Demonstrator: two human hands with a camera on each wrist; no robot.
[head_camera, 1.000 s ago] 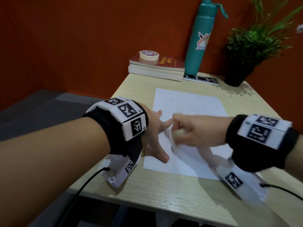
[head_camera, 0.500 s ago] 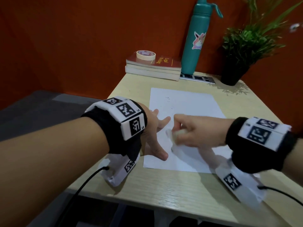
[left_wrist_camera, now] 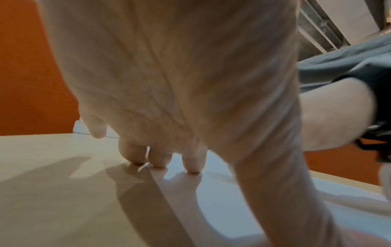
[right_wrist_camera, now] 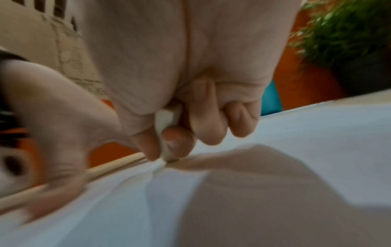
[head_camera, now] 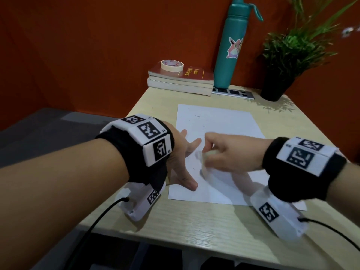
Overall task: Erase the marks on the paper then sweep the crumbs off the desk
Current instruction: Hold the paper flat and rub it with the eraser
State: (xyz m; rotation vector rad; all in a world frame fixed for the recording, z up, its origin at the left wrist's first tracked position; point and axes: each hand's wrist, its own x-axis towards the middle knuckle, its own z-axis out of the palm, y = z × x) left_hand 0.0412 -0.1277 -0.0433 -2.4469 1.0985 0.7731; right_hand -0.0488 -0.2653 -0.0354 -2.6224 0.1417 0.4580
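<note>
A white sheet of paper (head_camera: 218, 123) lies on the light wooden desk (head_camera: 194, 227), with small dark specks (head_camera: 197, 116) scattered on its far half. My left hand (head_camera: 185, 158) lies spread on the paper's left edge, fingertips (left_wrist_camera: 157, 158) pressing down and thumb stretched toward me. My right hand (head_camera: 218, 154) pinches a white eraser (right_wrist_camera: 167, 120) between thumb and fingers, its tip touching the paper (right_wrist_camera: 317, 133) just right of the left hand. The eraser (head_camera: 202, 155) looks blurred in the head view.
At the desk's far edge stand stacked books (head_camera: 181, 80) with a tape roll (head_camera: 172, 65) on top, a teal bottle (head_camera: 231, 45), a dark flat device (head_camera: 232, 92) and a potted plant (head_camera: 282, 55). An orange wall rises behind. The desk's left edge drops to grey floor.
The right hand with the eraser has shifted slightly back and forth over the same spot on the paper. The left hand has stayed planted on the paper's left edge.
</note>
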